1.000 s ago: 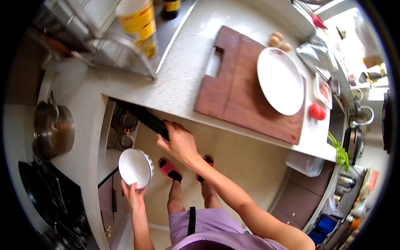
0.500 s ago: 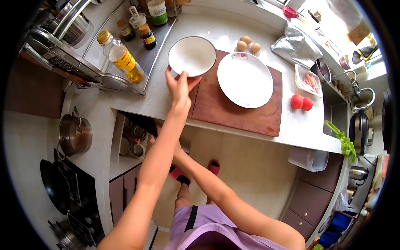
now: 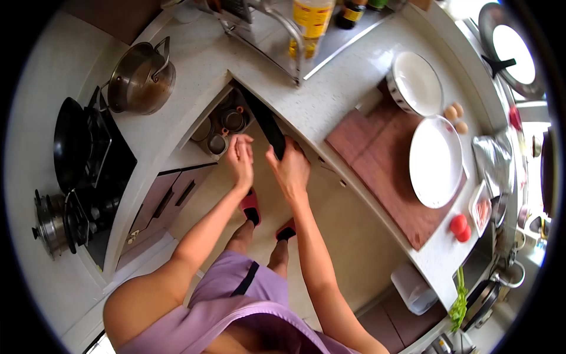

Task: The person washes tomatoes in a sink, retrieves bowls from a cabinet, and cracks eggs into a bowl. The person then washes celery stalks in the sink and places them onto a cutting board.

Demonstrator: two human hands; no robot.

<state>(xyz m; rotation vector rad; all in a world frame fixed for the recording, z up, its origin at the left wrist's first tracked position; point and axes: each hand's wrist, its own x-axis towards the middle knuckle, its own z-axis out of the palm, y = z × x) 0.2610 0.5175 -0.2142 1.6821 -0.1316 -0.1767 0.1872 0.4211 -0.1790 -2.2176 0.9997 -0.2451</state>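
Observation:
My right hand (image 3: 292, 169) grips the near end of a long dark panel (image 3: 259, 118), apparently the door of the corner cabinet. To its left, my left hand (image 3: 240, 159) hovers beside the cabinet opening, fingers loosely bent and nothing seen in them. Just beyond that hand, several jars or cups (image 3: 234, 120) stand inside the cabinet. A white bowl with a dark rim (image 3: 417, 82) rests at the far edge of the wooden cutting board (image 3: 377, 159). Beside it on the board lies a large white oval plate (image 3: 436, 162).
Eggs (image 3: 454, 117), tomatoes (image 3: 460, 228) and a tray of sliced meat (image 3: 481, 209) sit around the board. An oil bottle (image 3: 309, 26) stands on the metal rack. A steel pot (image 3: 141, 79) and a black pan (image 3: 73, 141) are at left. Celery (image 3: 458, 307) hangs over the counter edge.
My left hand has let go of the bowl and drawn back to the cabinet opening. The bowl stands at the board's edge. The view has turned left; my right hand is by the dark panel.

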